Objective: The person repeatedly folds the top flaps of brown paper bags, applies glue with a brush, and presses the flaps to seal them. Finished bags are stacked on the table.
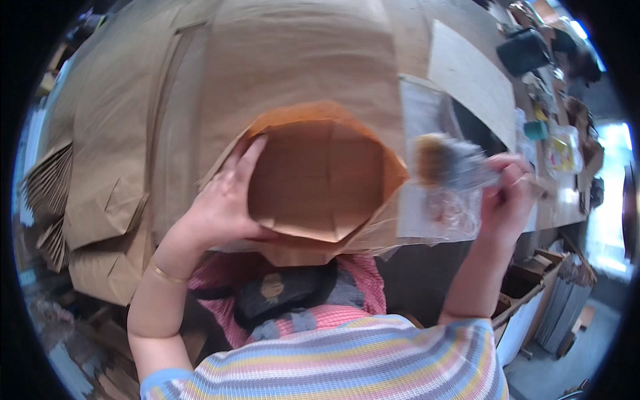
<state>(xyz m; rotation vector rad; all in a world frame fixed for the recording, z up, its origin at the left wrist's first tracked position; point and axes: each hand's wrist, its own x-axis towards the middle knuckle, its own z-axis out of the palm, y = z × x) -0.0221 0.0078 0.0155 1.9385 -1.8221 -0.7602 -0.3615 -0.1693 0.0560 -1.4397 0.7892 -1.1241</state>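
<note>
An open brown paper bag (pixel 313 177) faces up at me in the middle, with creases showing on its inside bottom. My left hand (pixel 227 193) grips the bag's left rim, fingertips at the upper left edge and thumb by the lower edge. To the right of the bag, my right hand (pixel 510 190) is closed round a brush (pixel 457 163), its handle end sticking out past the fist. The brush's amber bristles point left toward the bag. Motion blurs both the brush and this hand. Under the brush lies a whitish sheet with crumpled clear plastic (pixel 450 210).
Large brown paper sheets (pixel 300 60) cover the table behind the bag. Stacked folded paper bags (pixel 107 207) lie at the left. A pale board (pixel 470 83) rests at the far right, near a dark container (pixel 523 52) and a clear plastic jar (pixel 565 152). Boxes (pixel 533 277) stand below right.
</note>
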